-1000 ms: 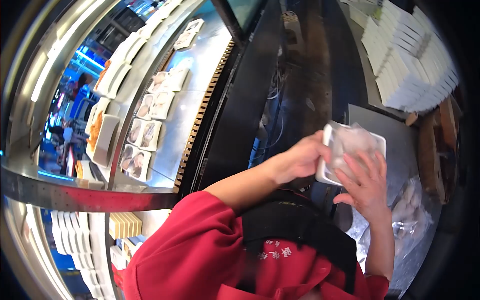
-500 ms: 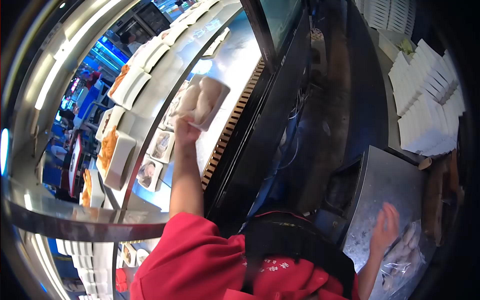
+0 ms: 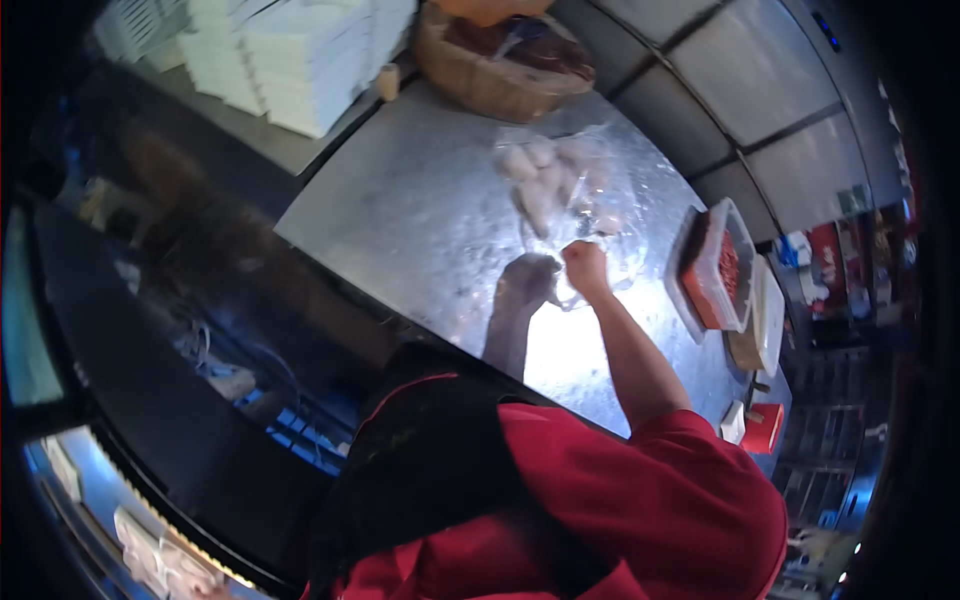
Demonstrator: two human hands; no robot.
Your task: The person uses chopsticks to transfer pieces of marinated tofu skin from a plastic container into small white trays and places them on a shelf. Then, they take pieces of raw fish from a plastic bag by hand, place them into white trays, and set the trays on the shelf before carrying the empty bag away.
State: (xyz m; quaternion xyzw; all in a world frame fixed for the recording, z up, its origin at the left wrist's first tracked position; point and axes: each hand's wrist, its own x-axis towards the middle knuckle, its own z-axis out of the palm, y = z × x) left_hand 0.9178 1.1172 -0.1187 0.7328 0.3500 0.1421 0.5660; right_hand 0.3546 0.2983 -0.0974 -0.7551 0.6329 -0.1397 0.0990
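Observation:
My right hand [image 3: 585, 268] is closed in a fist at the near edge of a clear plastic bag [image 3: 598, 160], gripping its gathered end. Inside the bag lie pale, rounded pieces [image 3: 540, 178], which look like raw meat. The bag rests on a metal worktop [image 3: 400, 200]. Beside my fist runs a dark, arm-shaped patch that looks like a shadow on the metal. My left hand is out of view.
Stacked white trays [image 3: 310, 70] stand at upper left, near a round basket [image 3: 500, 65] with dark contents. On the right are a tub of red food [image 3: 722, 265] and a red box [image 3: 763, 428]. A dark floor gap [image 3: 190, 200] borders the worktop.
My view has swung right from the display counter to the worktop. My right hand, open above the bag before, is now closed on it. My left hand, holding a tray earlier, has left view.

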